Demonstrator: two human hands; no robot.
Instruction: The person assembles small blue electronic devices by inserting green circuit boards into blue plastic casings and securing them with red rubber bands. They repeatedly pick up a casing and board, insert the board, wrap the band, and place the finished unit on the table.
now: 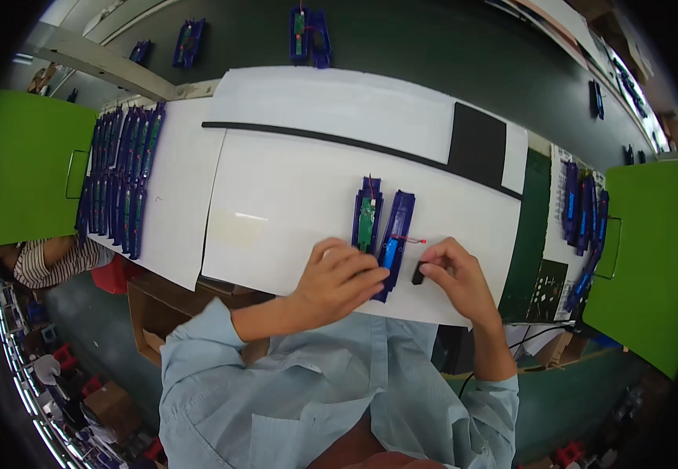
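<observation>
Two halves of a purple plastic housing lie side by side on the white work surface in front of me. The left half (367, 205) carries a green circuit board (365, 227). In the right half (401, 209) sits a blue strip-shaped part (390, 252), and a thin red wire with a small connector (423, 241) sticks out to its right. My left hand (339, 283) is closed over the near ends of the halves, fingertips against the right one; it hides the left half's lower end. Between the thumb and fingers of my right hand (458, 275) is a small black block (418, 273).
Many similar purple housings with boards (124, 168) stand in rows at the left; several with blue parts (581, 203) lie at the right. A black strip (315, 136) and black rectangle (477, 139) mark the mat. Green panels (22, 168) flank both sides. More housings (309, 35) lie beyond.
</observation>
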